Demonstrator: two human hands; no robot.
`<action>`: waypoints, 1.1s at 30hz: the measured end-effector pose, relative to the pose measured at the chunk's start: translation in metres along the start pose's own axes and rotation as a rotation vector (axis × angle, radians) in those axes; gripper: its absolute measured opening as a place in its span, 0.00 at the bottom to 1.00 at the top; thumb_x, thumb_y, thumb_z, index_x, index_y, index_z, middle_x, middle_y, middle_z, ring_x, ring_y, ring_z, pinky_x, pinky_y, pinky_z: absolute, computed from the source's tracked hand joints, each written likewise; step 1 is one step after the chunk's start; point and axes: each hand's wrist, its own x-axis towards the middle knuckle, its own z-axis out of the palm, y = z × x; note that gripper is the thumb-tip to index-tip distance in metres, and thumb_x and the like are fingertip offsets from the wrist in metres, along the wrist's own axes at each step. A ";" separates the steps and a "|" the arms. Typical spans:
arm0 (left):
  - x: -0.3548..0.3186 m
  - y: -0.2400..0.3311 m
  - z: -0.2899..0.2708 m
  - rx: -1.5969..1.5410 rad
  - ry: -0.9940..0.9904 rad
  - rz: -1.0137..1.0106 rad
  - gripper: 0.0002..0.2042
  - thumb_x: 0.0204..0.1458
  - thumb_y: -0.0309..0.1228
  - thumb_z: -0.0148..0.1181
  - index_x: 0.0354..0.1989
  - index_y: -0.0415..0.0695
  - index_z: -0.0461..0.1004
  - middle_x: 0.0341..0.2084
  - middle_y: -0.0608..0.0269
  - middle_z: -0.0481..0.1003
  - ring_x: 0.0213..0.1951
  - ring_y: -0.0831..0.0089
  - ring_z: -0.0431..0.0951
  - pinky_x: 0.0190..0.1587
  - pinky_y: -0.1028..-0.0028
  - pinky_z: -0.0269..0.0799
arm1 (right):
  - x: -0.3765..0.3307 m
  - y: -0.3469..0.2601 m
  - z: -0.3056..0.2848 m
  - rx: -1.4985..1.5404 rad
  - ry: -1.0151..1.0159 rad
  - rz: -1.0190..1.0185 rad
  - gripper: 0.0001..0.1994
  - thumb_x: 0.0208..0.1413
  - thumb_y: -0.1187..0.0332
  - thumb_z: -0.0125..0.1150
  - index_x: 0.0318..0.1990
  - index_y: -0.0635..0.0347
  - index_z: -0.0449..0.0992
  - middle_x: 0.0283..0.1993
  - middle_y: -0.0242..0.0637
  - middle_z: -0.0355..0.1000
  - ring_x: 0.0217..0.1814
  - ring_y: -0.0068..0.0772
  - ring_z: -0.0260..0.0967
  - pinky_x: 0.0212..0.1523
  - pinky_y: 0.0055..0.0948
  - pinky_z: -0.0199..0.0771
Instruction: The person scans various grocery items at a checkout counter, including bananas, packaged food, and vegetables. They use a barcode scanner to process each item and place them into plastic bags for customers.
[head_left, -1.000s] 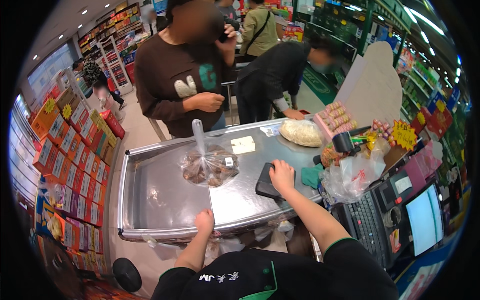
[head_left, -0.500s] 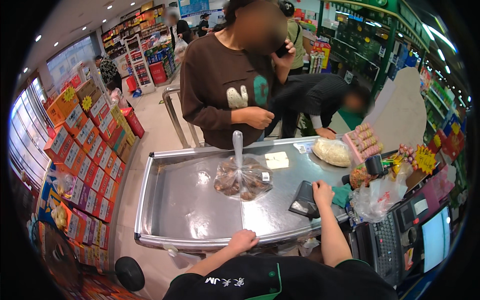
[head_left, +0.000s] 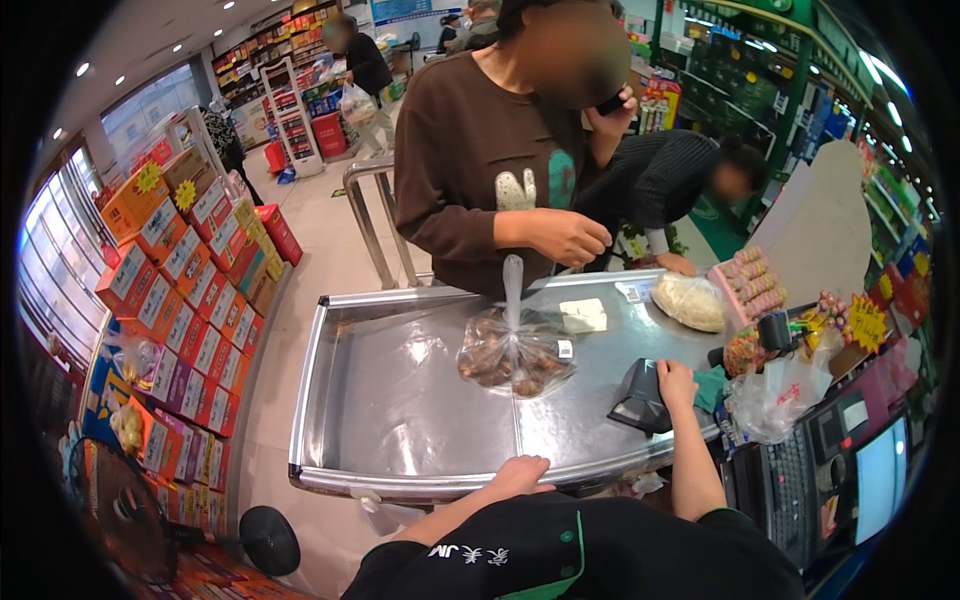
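My right hand (head_left: 677, 384) grips the top edge of a black boxy device (head_left: 640, 397) with a shiny face, which rests tilted on the metal counter (head_left: 400, 420). My left hand (head_left: 522, 474) lies on the counter's near rim, fingers fairly flat, holding nothing. In the middle of the counter sits a clear plastic bag (head_left: 515, 355) of brown food pieces, its twisted neck standing up and a white label on its side. Behind it are pale paper slips (head_left: 583, 316). Farther right lies a bag of pale food (head_left: 689, 302).
Across the counter stands a person in a brown sweater (head_left: 480, 150), phone at the ear; another bends over beside them. At right are a keyboard (head_left: 787, 490), a monitor (head_left: 880, 480), a crumpled plastic bag (head_left: 785, 400) and a green cloth (head_left: 709, 387). Stacked cartons (head_left: 190, 300) line the left.
The whole view has swung slightly left. The black device's shiny face looks darker and a little turned under my right hand. The person opposite has moved their free hand to the right.
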 end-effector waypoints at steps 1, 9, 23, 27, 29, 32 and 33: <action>-0.001 0.000 -0.001 -0.009 -0.005 -0.011 0.19 0.46 0.45 0.63 0.32 0.39 0.70 0.29 0.49 0.74 0.36 0.50 0.75 0.38 0.57 0.70 | -0.002 0.001 0.000 0.026 -0.001 0.001 0.20 0.59 0.51 0.46 0.40 0.55 0.77 0.46 0.41 0.73 0.53 0.49 0.65 0.49 0.57 0.63; 0.000 -0.009 0.011 -0.015 0.058 0.016 0.19 0.44 0.45 0.64 0.30 0.39 0.71 0.27 0.50 0.74 0.35 0.51 0.75 0.38 0.58 0.70 | -0.002 -0.002 -0.004 0.072 -0.006 0.041 0.19 0.57 0.50 0.49 0.39 0.56 0.77 0.44 0.42 0.74 0.51 0.49 0.66 0.49 0.52 0.64; 0.000 -0.005 0.006 -0.009 0.104 0.018 0.21 0.46 0.49 0.62 0.27 0.40 0.71 0.20 0.49 0.73 0.29 0.49 0.74 0.33 0.56 0.69 | 0.000 0.007 0.003 0.117 0.078 0.035 0.17 0.55 0.52 0.54 0.38 0.56 0.77 0.41 0.41 0.74 0.49 0.48 0.67 0.47 0.50 0.64; 0.000 -0.005 0.008 0.007 0.074 -0.011 0.21 0.45 0.49 0.62 0.26 0.40 0.71 0.19 0.49 0.73 0.27 0.48 0.75 0.31 0.56 0.69 | -0.005 0.002 -0.003 0.129 0.105 0.031 0.17 0.56 0.52 0.52 0.38 0.56 0.77 0.41 0.41 0.74 0.49 0.48 0.67 0.47 0.50 0.65; 0.002 -0.005 0.008 0.024 0.039 -0.028 0.20 0.45 0.49 0.62 0.26 0.41 0.71 0.20 0.49 0.74 0.29 0.49 0.76 0.32 0.56 0.70 | -0.002 0.004 -0.002 0.125 0.065 0.029 0.17 0.55 0.52 0.53 0.38 0.56 0.77 0.41 0.42 0.74 0.49 0.48 0.67 0.47 0.49 0.65; 0.002 -0.007 0.008 0.009 0.085 -0.010 0.21 0.45 0.50 0.62 0.26 0.41 0.71 0.19 0.49 0.74 0.28 0.49 0.76 0.32 0.56 0.71 | 0.001 0.005 0.001 0.096 0.051 0.017 0.16 0.55 0.53 0.53 0.38 0.56 0.77 0.41 0.42 0.74 0.49 0.48 0.67 0.46 0.49 0.65; 0.001 -0.007 0.010 0.006 0.105 -0.005 0.21 0.44 0.50 0.62 0.25 0.41 0.71 0.18 0.49 0.73 0.27 0.49 0.75 0.31 0.56 0.70 | 0.000 0.006 0.000 0.102 0.057 0.021 0.16 0.55 0.53 0.54 0.38 0.56 0.77 0.41 0.42 0.74 0.49 0.48 0.67 0.46 0.49 0.65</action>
